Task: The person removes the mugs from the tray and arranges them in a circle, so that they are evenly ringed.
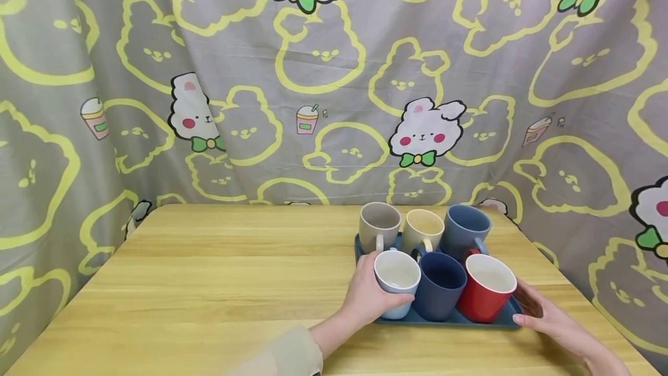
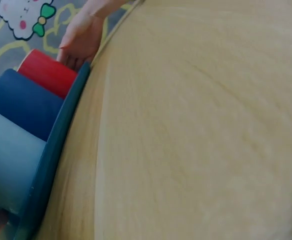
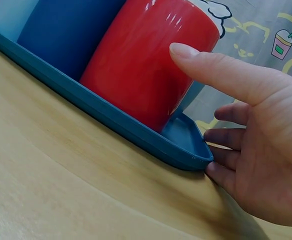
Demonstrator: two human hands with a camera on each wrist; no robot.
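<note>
A blue tray [image 1: 443,323] on the table carries several mugs in two rows. The front row holds a light blue mug [image 1: 398,273], a navy mug [image 1: 440,296] and a red mug [image 1: 481,299]. My left hand [image 1: 363,292] curls round the light blue mug, thumb across its front and fingers on its left side. Beside the red mug, my right hand [image 1: 554,319] has its fingers loosely extended. In the right wrist view its fingertips [image 3: 215,169] are at the tray's corner, and the thumb stands before the red mug; I cannot tell whether they touch.
Behind the front row stand a grey mug [image 1: 378,226], a cream mug [image 1: 421,230] and a slate-blue mug [image 1: 463,234], handles turned toward me. The wooden table [image 1: 209,283] stretches out to the left. A patterned curtain [image 1: 250,62] hangs round the back and sides.
</note>
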